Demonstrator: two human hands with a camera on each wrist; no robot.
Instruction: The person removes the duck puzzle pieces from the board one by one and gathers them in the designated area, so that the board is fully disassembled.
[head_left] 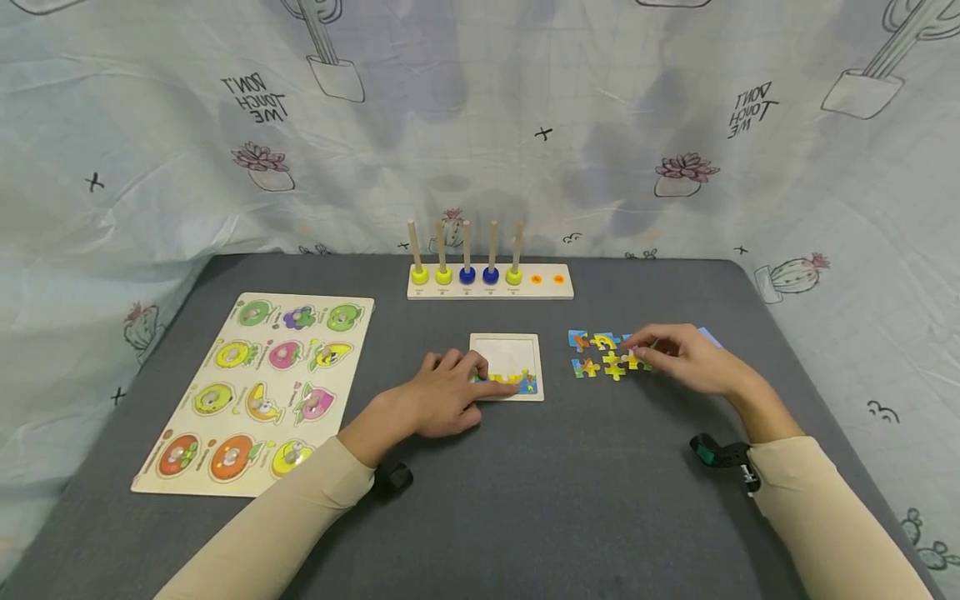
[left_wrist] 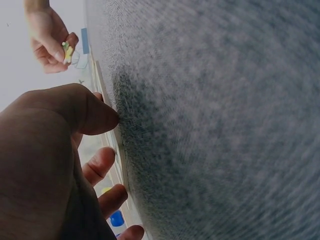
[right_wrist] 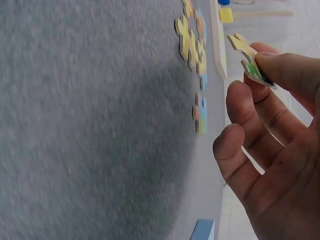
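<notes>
My left hand [head_left: 442, 398] lies at the left side of a small square wooden puzzle tray [head_left: 504, 342]. Its index finger stretches over the puzzle pieces fitted along the tray's bottom, and the other fingers are spread. In the left wrist view the thumb is by the tray's edge. My right hand [head_left: 686, 358] pinches a yellow-and-green jigsaw piece [right_wrist: 252, 60] between thumb and fingers, raised above the table in the right wrist view. Loose jigsaw pieces [head_left: 613, 365] lie in rows beside and partly under that hand, right of the tray.
A wooden fruit puzzle board [head_left: 300, 329] lies at the left. Behind the tray stands a white peg board [head_left: 491, 292] with upright sticks and yellow and blue rings. A light-blue flat item [head_left: 709, 337] shows beyond the right hand. A printed cloth [head_left: 480, 125] hangs along the table's back.
</notes>
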